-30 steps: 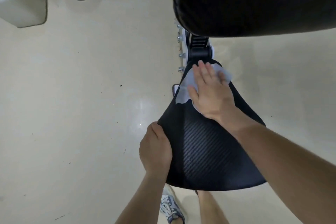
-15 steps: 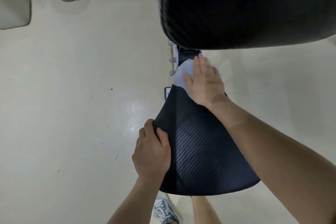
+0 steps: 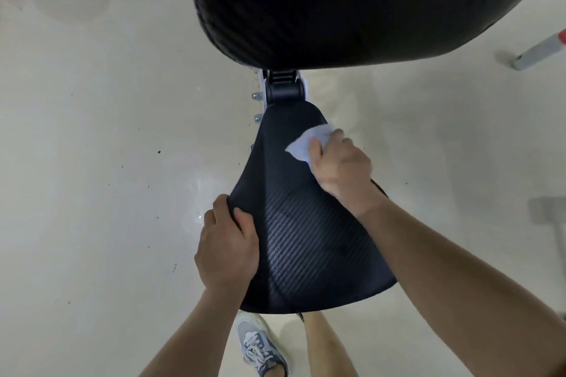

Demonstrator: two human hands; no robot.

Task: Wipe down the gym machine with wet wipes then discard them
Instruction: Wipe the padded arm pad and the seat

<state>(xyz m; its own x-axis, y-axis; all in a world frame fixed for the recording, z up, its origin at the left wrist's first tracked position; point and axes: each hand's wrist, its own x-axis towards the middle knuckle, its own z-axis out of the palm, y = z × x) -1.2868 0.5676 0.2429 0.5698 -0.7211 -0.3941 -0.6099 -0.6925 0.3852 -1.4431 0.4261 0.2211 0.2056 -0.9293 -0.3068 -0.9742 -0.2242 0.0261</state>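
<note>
White wipe (image 3: 306, 141), partly hidden, pinched in right hand (image 3: 343, 165) on seat (image 3: 306, 239); left hand (image 3: 226, 251) grips seat edge w/ fingertips unseen.

You see the crumpled white wet wipe (image 3: 304, 141) on the right edge of the black ribbed wedge-shaped seat pad (image 3: 306, 242).

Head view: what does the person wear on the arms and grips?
Nothing visible. The left grip and right grip are ungloved, with no rings showing; the left forearm and right forearm show no sleeve, watch or band up to the frame edge.
</note>
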